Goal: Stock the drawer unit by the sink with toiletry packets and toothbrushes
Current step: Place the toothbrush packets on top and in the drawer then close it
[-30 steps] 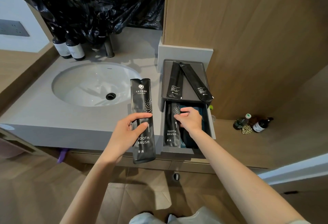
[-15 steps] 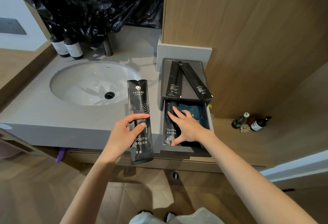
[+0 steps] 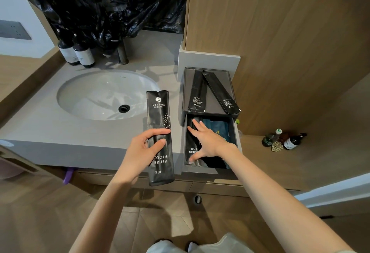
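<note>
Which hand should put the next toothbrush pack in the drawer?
Left. The left hand grips a toothbrush packet right beside the open drawer. The right hand lies spread on packets inside, holding nothing.

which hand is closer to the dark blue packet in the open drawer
Right. The right hand lies spread inside the grey drawer, overlapping the dark blue packet; the left hand grips a long black toothbrush packet outside, to its left.
</note>
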Action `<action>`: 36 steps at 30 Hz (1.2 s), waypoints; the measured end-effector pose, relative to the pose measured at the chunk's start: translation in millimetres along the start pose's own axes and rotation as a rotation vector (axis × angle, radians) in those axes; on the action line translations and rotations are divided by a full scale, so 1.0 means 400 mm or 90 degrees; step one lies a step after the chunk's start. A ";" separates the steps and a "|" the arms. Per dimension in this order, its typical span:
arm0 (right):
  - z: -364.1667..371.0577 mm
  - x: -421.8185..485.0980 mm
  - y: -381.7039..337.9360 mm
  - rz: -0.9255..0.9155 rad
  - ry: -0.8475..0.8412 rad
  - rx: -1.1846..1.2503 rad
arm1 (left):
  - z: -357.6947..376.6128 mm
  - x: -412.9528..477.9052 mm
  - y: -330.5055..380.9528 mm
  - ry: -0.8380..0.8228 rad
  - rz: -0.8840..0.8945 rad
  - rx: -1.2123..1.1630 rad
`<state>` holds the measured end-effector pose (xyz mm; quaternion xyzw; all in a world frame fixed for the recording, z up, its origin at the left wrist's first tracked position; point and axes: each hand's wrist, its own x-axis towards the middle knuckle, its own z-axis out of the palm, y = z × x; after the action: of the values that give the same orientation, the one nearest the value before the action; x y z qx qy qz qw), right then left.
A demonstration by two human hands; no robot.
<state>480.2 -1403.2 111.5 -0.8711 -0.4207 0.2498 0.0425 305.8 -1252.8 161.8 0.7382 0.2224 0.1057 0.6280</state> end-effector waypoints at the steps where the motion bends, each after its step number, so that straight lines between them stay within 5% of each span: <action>1: -0.004 -0.004 0.003 0.001 0.013 0.039 | 0.004 0.000 0.005 -0.004 0.002 0.001; 8: -0.072 -0.115 -0.007 0.025 0.282 0.429 | 0.046 0.012 0.022 -0.020 -0.021 -0.053; 13: -0.105 -0.200 -0.043 0.052 0.242 0.708 | 0.106 0.015 0.026 -0.094 -0.059 -0.090; 26: -0.061 -0.250 0.021 0.193 0.341 0.847 | 0.224 0.021 0.036 -0.181 -0.052 -0.010; 32: -0.055 -0.245 0.083 0.295 0.297 0.808 | 0.172 0.067 -0.029 -0.050 0.148 0.353; 36: -0.044 -0.217 0.103 0.334 0.221 0.734 | 0.166 0.113 -0.072 -0.101 0.169 0.472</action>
<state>472.5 -1492.5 149.9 -0.8099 0.0205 0.2931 0.5077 368.7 -1287.1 115.7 0.9430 0.0987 0.0410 0.3152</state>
